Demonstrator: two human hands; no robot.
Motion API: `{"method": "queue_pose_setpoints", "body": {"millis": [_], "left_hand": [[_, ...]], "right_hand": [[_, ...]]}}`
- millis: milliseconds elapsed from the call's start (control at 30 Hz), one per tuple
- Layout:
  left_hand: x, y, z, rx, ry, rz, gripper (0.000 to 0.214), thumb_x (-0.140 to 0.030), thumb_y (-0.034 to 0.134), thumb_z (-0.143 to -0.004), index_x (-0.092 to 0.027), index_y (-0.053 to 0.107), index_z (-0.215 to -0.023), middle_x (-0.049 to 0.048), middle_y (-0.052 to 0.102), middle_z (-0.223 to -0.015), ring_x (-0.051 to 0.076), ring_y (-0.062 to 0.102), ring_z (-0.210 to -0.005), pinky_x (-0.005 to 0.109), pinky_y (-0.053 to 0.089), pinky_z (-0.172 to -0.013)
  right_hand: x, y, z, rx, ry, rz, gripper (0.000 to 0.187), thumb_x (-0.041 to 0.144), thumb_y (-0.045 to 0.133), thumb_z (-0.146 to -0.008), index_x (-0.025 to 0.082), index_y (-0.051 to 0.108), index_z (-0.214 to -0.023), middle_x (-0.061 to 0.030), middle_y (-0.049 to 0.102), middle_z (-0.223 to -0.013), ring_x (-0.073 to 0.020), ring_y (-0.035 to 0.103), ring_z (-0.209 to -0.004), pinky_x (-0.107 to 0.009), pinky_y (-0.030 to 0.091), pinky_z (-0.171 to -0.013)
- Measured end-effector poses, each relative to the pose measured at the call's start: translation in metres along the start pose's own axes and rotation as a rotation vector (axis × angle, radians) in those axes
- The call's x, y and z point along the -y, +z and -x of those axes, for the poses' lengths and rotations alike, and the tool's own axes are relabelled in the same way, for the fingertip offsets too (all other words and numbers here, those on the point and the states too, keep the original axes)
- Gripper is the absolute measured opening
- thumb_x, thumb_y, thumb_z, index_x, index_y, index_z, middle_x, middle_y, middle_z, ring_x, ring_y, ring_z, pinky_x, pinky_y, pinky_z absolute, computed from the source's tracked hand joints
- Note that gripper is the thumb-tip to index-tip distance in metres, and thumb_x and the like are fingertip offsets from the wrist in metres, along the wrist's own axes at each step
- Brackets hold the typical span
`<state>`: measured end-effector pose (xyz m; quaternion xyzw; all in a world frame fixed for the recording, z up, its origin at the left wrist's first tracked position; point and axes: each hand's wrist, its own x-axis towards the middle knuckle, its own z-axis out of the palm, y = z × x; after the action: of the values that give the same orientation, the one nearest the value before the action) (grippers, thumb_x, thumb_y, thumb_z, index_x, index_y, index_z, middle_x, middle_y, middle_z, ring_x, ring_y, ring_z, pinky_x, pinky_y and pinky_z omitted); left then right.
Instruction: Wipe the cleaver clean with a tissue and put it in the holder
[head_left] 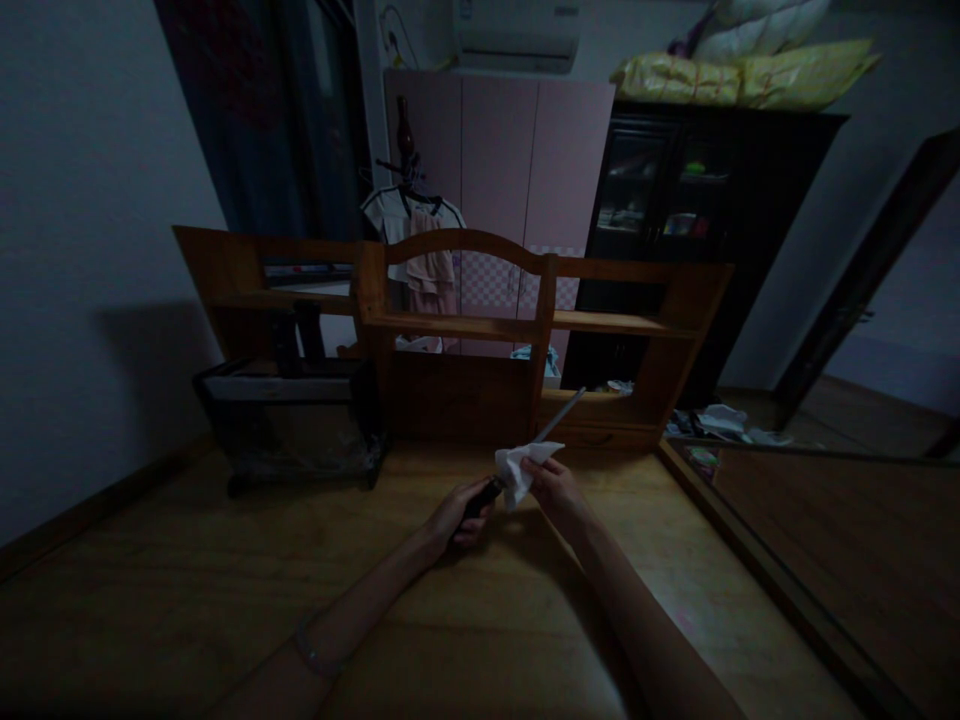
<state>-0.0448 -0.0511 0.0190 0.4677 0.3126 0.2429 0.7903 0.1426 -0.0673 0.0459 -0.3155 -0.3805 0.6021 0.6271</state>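
My left hand is closed round the black handle of a long tool whose thin metal rod points up and to the right. My right hand pinches a crumpled white tissue that is wrapped around the rod just above the handle. Both hands hover over the wooden desk, in front of the desk's wooden shelf unit.
A black wire basket stands on the desk at the back left. The shelf unit runs along the desk's far edge. Right of the desk lie scattered papers and a dark wooden surface. A pink wardrobe and a dark cabinet stand behind.
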Motion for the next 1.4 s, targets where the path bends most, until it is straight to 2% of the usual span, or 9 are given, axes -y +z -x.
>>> {"method": "queue_pose_setpoints", "body": {"millis": [200,333,500,633,733,900,1133,1267,1400], "left_hand": [[-0.001,-0.003,0.000,0.067,0.021,0.050,0.045,-0.060,0.041,-0.084,-0.019,0.041,-0.066,-0.0090,0.027,-0.040,0.004,0.012,-0.030,0.020,0.007,-0.030],[-0.001,-0.004,0.001,0.077,0.036,0.068,0.044,-0.058,0.038,-0.086,-0.019,0.042,-0.064,-0.0089,0.024,-0.039,0.005,0.012,-0.029,0.020,0.007,-0.030],[0.000,-0.003,0.000,0.006,0.047,0.041,0.045,-0.060,0.045,-0.083,-0.018,0.043,-0.065,-0.0091,0.026,-0.042,0.004,0.013,-0.031,0.019,0.007,-0.030],[0.003,-0.002,-0.003,-0.073,0.046,-0.001,0.042,-0.059,0.053,-0.078,-0.017,0.048,-0.075,-0.0071,0.039,-0.054,0.002,0.021,-0.032,0.018,0.008,-0.029],[0.004,-0.001,-0.004,-0.076,0.053,-0.015,0.041,-0.058,0.054,-0.077,-0.017,0.049,-0.078,-0.0061,0.043,-0.060,0.002,0.023,-0.033,0.017,0.009,-0.029],[0.003,0.000,-0.002,-0.085,0.049,0.039,0.038,-0.054,0.054,-0.078,-0.017,0.048,-0.076,-0.0060,0.042,-0.061,0.001,0.023,-0.034,0.017,0.008,-0.029],[0.001,0.001,0.000,-0.003,-0.047,0.173,0.036,-0.051,0.050,-0.083,-0.017,0.046,-0.072,-0.0081,0.034,-0.051,0.002,0.016,-0.032,0.017,0.006,-0.031],[0.001,-0.004,0.000,0.028,-0.068,0.159,0.040,-0.054,0.044,-0.085,-0.018,0.043,-0.067,-0.0092,0.025,-0.043,0.003,0.013,-0.031,0.018,0.006,-0.031],[0.000,-0.007,-0.001,-0.019,-0.047,0.118,0.044,-0.058,0.040,-0.085,-0.019,0.042,-0.065,-0.0090,0.025,-0.041,0.004,0.014,-0.030,0.019,0.005,-0.031]], "right_hand": [[-0.001,-0.004,-0.003,-0.035,0.007,-0.041,0.025,0.025,0.081,-0.062,0.016,0.073,-0.083,-0.0017,0.072,-0.080,-0.0120,0.063,-0.068,-0.023,0.047,-0.066],[0.000,-0.009,-0.006,-0.051,0.013,-0.068,0.027,0.026,0.080,-0.064,0.018,0.072,-0.088,-0.0019,0.073,-0.085,-0.0120,0.064,-0.070,-0.023,0.049,-0.067],[-0.001,-0.007,-0.004,-0.033,0.023,-0.055,0.029,0.026,0.080,-0.064,0.017,0.071,-0.091,-0.0031,0.072,-0.088,-0.0128,0.065,-0.074,-0.023,0.049,-0.070],[-0.003,-0.002,-0.002,-0.037,0.031,-0.017,0.030,0.025,0.081,-0.062,0.016,0.072,-0.089,-0.0028,0.072,-0.082,-0.0128,0.063,-0.069,-0.023,0.048,-0.064],[-0.004,-0.001,-0.001,-0.046,0.027,0.010,0.027,0.027,0.081,-0.062,0.015,0.072,-0.084,-0.0026,0.071,-0.076,-0.0124,0.061,-0.065,-0.023,0.047,-0.062],[0.002,0.001,0.003,-0.014,0.035,0.016,0.031,0.027,0.079,-0.065,0.015,0.073,-0.092,-0.0036,0.071,-0.082,-0.0121,0.061,-0.068,-0.022,0.046,-0.063],[0.004,0.002,0.003,0.035,0.034,-0.003,0.034,0.026,0.076,-0.069,0.016,0.070,-0.101,-0.0050,0.072,-0.094,-0.0130,0.064,-0.076,-0.022,0.048,-0.068],[0.001,-0.002,-0.001,-0.012,0.023,-0.001,0.031,0.026,0.078,-0.067,0.016,0.072,-0.095,-0.0052,0.072,-0.093,-0.0136,0.065,-0.075,-0.023,0.049,-0.068],[-0.002,-0.008,-0.005,-0.074,-0.002,0.008,0.026,0.028,0.080,-0.063,0.015,0.072,-0.085,-0.0061,0.073,-0.087,-0.0152,0.065,-0.071,-0.025,0.050,-0.066]]}}
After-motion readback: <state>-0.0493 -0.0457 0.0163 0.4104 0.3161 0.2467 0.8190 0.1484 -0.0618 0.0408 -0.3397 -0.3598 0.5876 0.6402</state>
